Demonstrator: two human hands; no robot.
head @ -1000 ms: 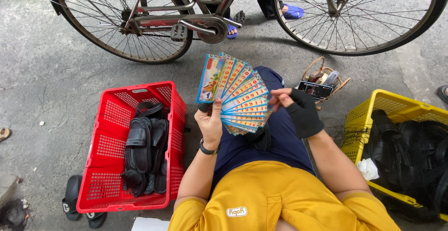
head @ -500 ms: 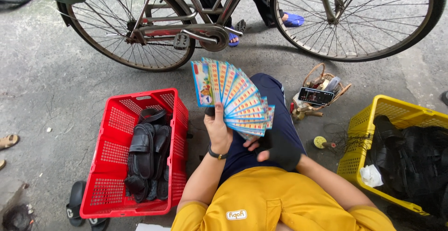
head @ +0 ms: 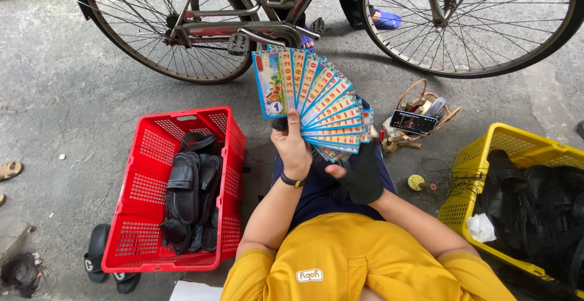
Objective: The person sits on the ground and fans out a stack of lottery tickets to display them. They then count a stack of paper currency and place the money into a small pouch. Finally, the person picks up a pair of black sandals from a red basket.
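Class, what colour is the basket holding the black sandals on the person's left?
The basket is red, clearest in the head view.

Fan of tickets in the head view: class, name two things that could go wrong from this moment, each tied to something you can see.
1. The left hand alone pinches the wide fan of tickets at its bottom corner; the gloved right hand sits below it, so outer tickets may slip and scatter on the pavement.
2. The phone lies flat across the small wicker basket beside the person's knee; a bump could tip it off.
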